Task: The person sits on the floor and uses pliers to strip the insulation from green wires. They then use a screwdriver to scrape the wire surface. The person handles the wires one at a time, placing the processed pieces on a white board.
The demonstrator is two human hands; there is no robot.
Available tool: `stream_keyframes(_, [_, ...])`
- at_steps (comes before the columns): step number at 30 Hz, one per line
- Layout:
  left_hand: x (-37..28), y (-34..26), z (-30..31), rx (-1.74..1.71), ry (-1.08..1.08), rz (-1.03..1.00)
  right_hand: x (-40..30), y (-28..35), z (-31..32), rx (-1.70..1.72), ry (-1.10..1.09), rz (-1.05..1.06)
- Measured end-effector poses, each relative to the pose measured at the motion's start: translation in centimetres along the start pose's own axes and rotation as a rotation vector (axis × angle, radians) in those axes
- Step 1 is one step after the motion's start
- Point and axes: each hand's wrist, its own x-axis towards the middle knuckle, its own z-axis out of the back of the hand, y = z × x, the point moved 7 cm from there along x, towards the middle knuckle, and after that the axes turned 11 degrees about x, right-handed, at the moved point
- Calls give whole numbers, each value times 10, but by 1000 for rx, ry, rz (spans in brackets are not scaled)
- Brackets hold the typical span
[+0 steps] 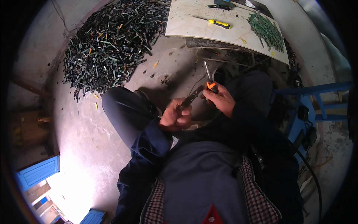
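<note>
Near the middle, my left hand [176, 115] grips a narrow dark strip-like part [191, 98], which slants up to the right. My right hand [221, 98] is closed around a screwdriver with an orange and black handle [212, 86]; its metal shaft points up, away from me. The far end of the dark part lies close to my right fingers; whether they touch it I cannot tell. Beyond my hands stands a low table with a pale top [190, 26]. On it lie a yellow and black screwdriver [219, 23] and a heap of thin green strips [265, 32].
A large pile of dark strip-like pieces [109, 47] covers the floor at the upper left, with small yellow pieces [155, 64] beside it. At the right stands a blue wooden stool or bench [296, 131] with black devices on it, and a black cable [310, 170] hangs down.
</note>
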Motion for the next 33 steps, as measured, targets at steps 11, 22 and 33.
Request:
stream_keyframes(11, [1, 5, -4, -8, -81, 75, -3, -15, 0, 303, 4, -190])
stream_keyframes(22, [2, -1, 5, 104, 15, -112, -84, -8, -39, 222, 435, -542])
stream_keyframes(33, [0, 0, 0, -7, -148, 20, -82, -17, -54, 404, 457, -643])
